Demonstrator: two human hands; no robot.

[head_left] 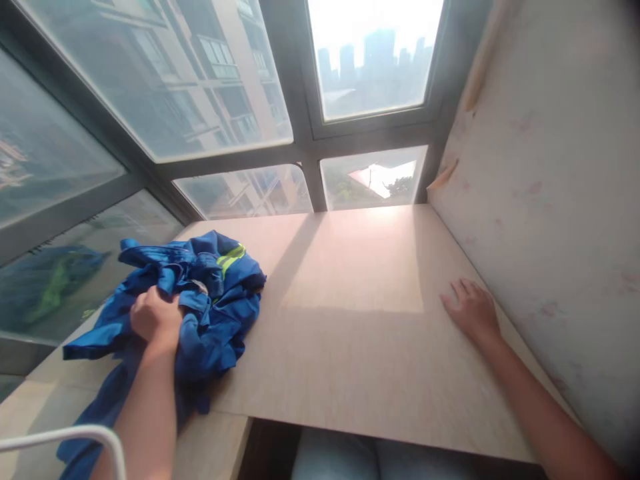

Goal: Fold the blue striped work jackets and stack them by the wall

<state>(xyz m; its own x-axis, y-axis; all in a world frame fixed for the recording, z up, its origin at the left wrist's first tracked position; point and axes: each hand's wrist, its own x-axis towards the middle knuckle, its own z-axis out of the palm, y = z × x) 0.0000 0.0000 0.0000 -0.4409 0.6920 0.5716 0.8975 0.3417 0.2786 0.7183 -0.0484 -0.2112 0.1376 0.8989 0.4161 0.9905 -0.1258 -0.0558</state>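
Observation:
A crumpled blue work garment (pixel 220 327) with a yellow-green reflective strip lies heaped on the left of the pale tabletop (pixel 350 360). Its exact cut is lost in the folds. My left hand (pixel 156 313) is closed on the cloth near the middle of the heap, and part of the fingers is hidden in the fabric. On the far right, my right hand (pixel 471 310) rests on the tabletop close to the wall, fingers spread and holding nothing.
Grey-framed windows (pixel 310 150) border the tabletop at the back and left. A wall with faded flowered paper (pixel 545 220) rises along the right, its covering peeling near the window. A white curved bar (pixel 75 432) crosses the lower left corner. The tabletop's front edge faces my legs (pixel 340 457).

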